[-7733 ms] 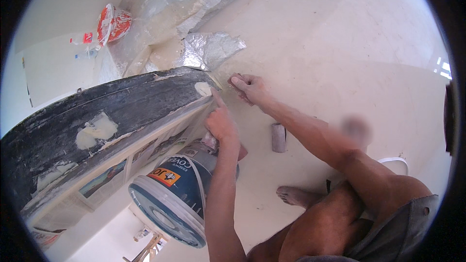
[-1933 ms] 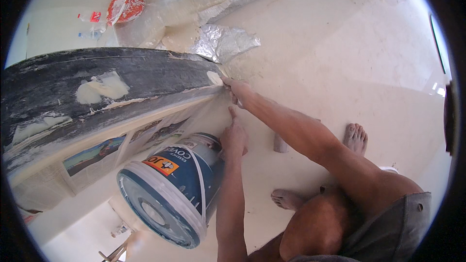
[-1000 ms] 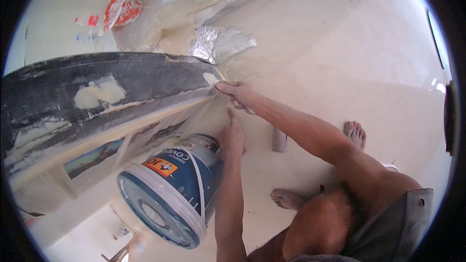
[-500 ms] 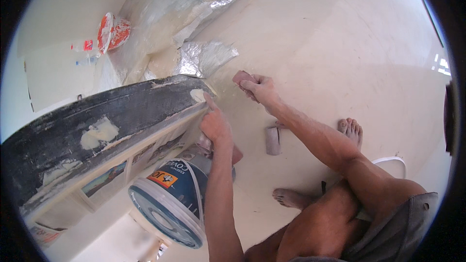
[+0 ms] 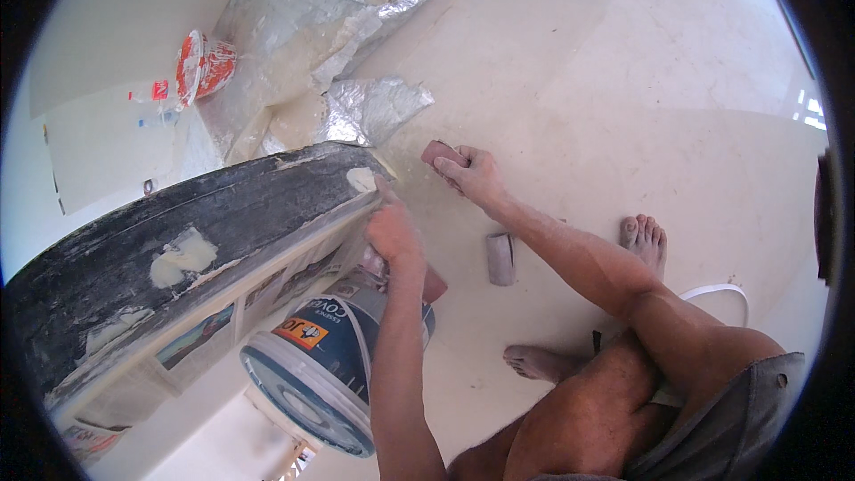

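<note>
Reddish-brown and flat, a small sanding block [image 5: 443, 154] lies under the right hand [image 5: 476, 175], which presses it against the pale floor [image 5: 623, 107] just beyond the end of a long dark board [image 5: 205, 240]. The fingers [image 5: 456, 166] of that hand curl over the block and hold it down. The left hand [image 5: 392, 233] rests against the near end of the board, beside a white patch of filler [image 5: 361, 180]; its fingers seem bent around the board's edge, though the view does not show clearly how tightly they close. The board is black, scuffed and smeared with more pale filler [image 5: 183, 256] along its top face, and it runs leftward out of view. Beneath it stands a large paint bucket [image 5: 329, 361], white and blue with an orange label, tilted toward the camera. A short grey roll [image 5: 500, 258] lies on the floor between the right forearm and the bucket. The person's bare feet [image 5: 643, 239] rest on the floor nearby. Crumpled silver foil sheeting [image 5: 370, 111] and a red and white bag [image 5: 203, 64] lie farther back.
</note>
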